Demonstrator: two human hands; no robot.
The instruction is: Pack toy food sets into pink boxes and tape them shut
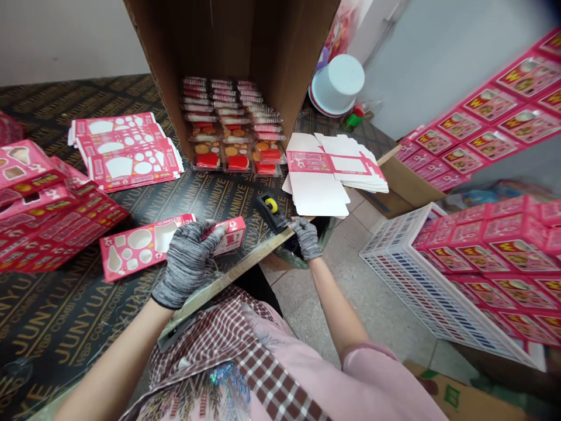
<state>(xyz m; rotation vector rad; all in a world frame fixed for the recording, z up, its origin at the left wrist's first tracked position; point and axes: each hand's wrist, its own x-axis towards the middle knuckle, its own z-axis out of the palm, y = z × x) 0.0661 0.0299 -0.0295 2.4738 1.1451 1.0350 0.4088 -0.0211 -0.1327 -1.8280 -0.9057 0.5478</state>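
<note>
A pink carton (140, 248) with cut-out windows lies on the dark worktop (83, 321), partly under the gloved left hand (188, 260). That hand's grip is half-curled over it, the fingers reaching a pink end piece (231, 235); whether they clasp or merely press, I cannot tell, nor whether the two pieces join. The gloved right hand (307, 238) is at the worktop's edge, thumb and fingertips drawn together by the front of a black tape dispenser (270, 215); what its grip has hold of is too small to tell.

Beyond, a brown box (291, 76) lies on its side with rows of wrapped packets (236, 131) inside its opening. Flat cartons (127, 155) are stacked to its left, white-flapped cartons (318, 196) to its right. Pink boxes (52, 216) are piled at far left; a white basket (407, 286) at right holds more.
</note>
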